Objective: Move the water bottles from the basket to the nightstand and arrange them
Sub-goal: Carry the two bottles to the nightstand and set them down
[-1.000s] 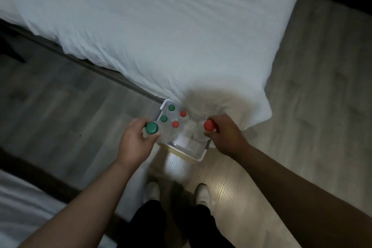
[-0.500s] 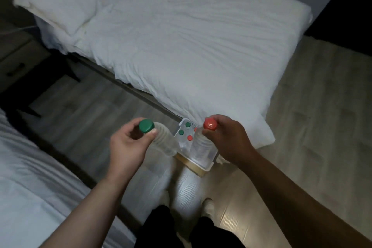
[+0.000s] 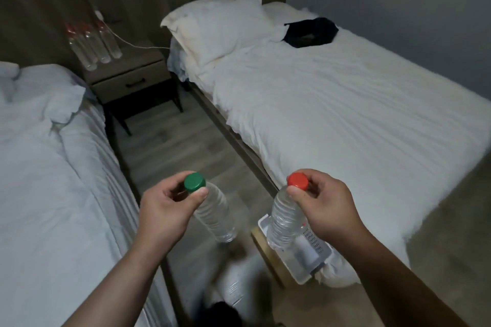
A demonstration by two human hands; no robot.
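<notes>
Basket (image 3: 314, 243) sits half hidden behind your red-capped bottle (image 3: 285, 220); right hand (image 3: 326, 204) fingers pinch its neck, left hand (image 3: 164, 207) fingers pinch the green-capped bottle (image 3: 215, 215), both dangling below.

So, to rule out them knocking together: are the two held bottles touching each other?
Apart. The head view shows bare floor between the green-capped bottle and the red-capped bottle.

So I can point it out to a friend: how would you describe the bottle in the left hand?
Between the left bed and right bed, over the floor aisle, the left hand pinches a clear water bottle by its top. Its cap is green; the right hand holds a red-capped bottle.
</notes>
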